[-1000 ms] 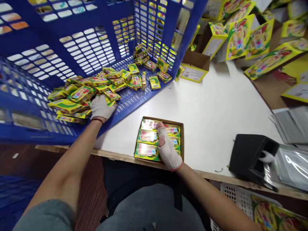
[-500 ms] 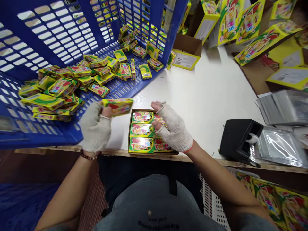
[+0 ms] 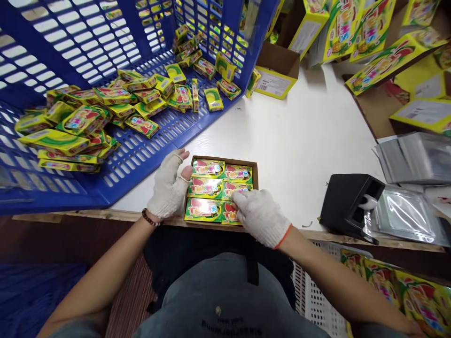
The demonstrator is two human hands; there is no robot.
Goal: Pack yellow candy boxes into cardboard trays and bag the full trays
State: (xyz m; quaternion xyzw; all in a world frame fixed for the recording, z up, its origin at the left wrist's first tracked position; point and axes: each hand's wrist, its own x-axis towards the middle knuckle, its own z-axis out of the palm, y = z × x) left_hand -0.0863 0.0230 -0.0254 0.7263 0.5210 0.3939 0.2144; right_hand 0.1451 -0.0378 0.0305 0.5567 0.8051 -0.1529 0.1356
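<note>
An open brown carton [image 3: 255, 176] lies at the table's front edge, packed with small yellow-green candy boxes [image 3: 205, 188] marked TWINS in two columns. My left hand [image 3: 169, 185], in a white fingerless glove, is at the carton's left side with its fingers apart and nothing in them. Over the carton's lower right corner is my gloved right hand [image 3: 261, 217], fingers curled down against the candy boxes there. It partly covers the right column, and whatever its fingertips grip is hidden.
A blue plastic crate [image 3: 197, 129] with many loose candy boxes [image 3: 84, 119] stands at the left. Larger yellow cartons [image 3: 338, 33] are at the back right. On the right are a black tape dispenser [image 3: 348, 204] and clear plastic sleeves [image 3: 408, 213].
The candy box that was in my left hand is gone from it. That hand has moved right to the carton. My right hand has shifted down and curled its fingers onto the boxes.
</note>
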